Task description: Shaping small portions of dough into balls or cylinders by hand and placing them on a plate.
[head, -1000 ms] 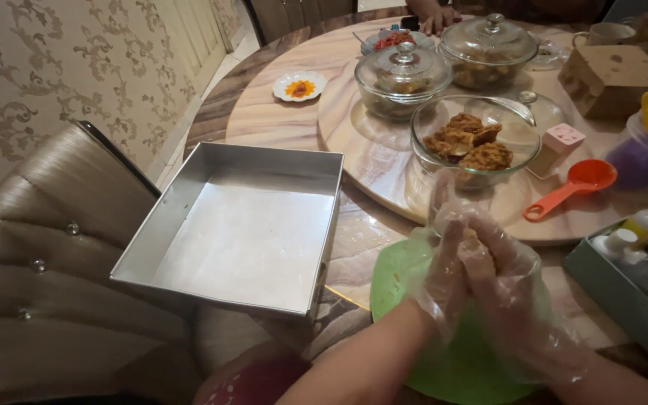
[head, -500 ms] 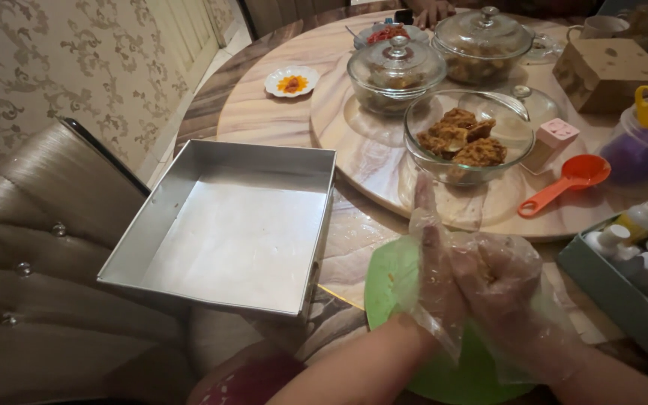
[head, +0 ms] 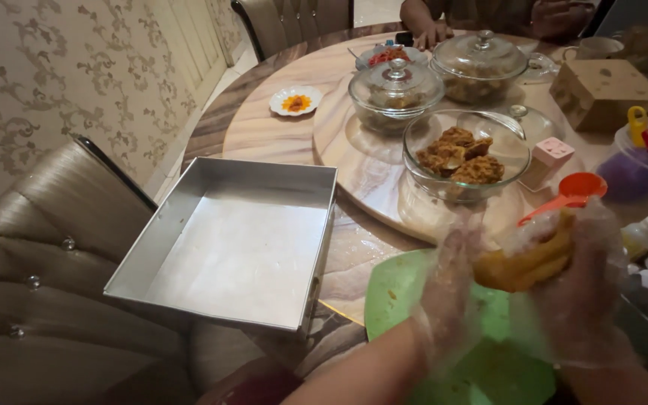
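1. Head view: both gloved hands now sit over the green board (head: 399, 300), right of the square metal pan (head: 234, 244) on the worktop (head: 279, 135).
2. A moment ago the hands were pressed together with nothing showing between them; now the right hand (head: 583, 300) has its grip closed around a yellow-brown lump of dough (head: 526, 262), lifted above the board.
3. The left hand (head: 448, 289) is blurred beside it; its grip cannot be told.
4. The glass bowl (head: 465, 154) of browned pieces stands just beyond.

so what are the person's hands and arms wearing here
Both the left hand and right hand wear loose, clear, crinkly plastic gloves that end around the wrists. The forearms below them are bare, with no sleeves, watch or jewellery visible. The gloves look thin and baggy rather than fitted.
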